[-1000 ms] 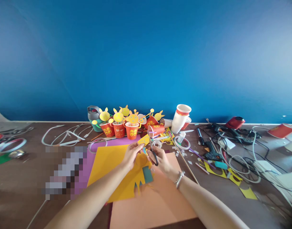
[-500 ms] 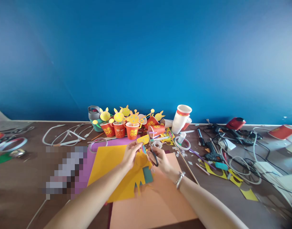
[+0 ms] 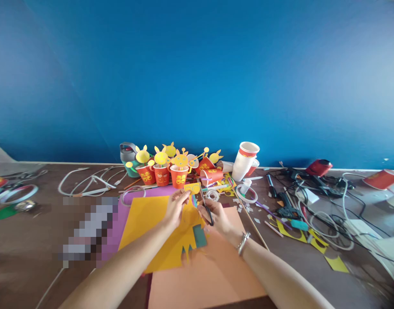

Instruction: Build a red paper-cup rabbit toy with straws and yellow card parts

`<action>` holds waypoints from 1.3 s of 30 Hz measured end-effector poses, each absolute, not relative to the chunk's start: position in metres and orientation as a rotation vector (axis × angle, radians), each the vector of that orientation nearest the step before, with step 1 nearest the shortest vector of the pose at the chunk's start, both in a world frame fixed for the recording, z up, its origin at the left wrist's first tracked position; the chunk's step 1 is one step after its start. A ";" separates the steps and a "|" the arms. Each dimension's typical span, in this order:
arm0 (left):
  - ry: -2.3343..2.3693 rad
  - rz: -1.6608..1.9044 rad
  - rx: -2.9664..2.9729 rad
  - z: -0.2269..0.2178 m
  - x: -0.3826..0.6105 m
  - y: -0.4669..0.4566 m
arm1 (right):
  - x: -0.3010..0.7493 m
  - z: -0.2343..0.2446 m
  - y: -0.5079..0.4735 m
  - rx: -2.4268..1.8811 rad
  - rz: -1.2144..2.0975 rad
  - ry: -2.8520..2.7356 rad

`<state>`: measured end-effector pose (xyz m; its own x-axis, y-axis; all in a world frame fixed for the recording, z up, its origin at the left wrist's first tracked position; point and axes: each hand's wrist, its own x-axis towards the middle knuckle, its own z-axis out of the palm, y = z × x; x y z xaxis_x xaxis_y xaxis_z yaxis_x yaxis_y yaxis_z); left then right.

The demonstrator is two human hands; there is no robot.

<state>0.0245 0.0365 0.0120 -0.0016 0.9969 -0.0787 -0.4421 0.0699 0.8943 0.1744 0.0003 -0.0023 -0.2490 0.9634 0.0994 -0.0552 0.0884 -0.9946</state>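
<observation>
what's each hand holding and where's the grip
Left hand pinches a small yellow paper cutout at its lower left edge. Right hand holds scissors by the black handles.

both forearms come into the head view from the bottom edge, bare from there to the wrists, with no sleeve showing on either. the left hand wears no ring, watch or band that can be seen. the right hand has a silver metal link bracelet sitting loosely around its wrist, its links catching the light. fingernails are too small to make out.
</observation>
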 end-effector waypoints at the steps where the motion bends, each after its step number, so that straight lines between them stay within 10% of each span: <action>1: 0.915 1.358 0.802 0.012 0.024 0.037 | 0.175 -0.003 0.001 -0.982 1.332 -1.412; 39: 0.972 1.183 1.041 0.014 0.032 0.026 | 0.173 -0.004 0.001 -0.921 1.392 -1.383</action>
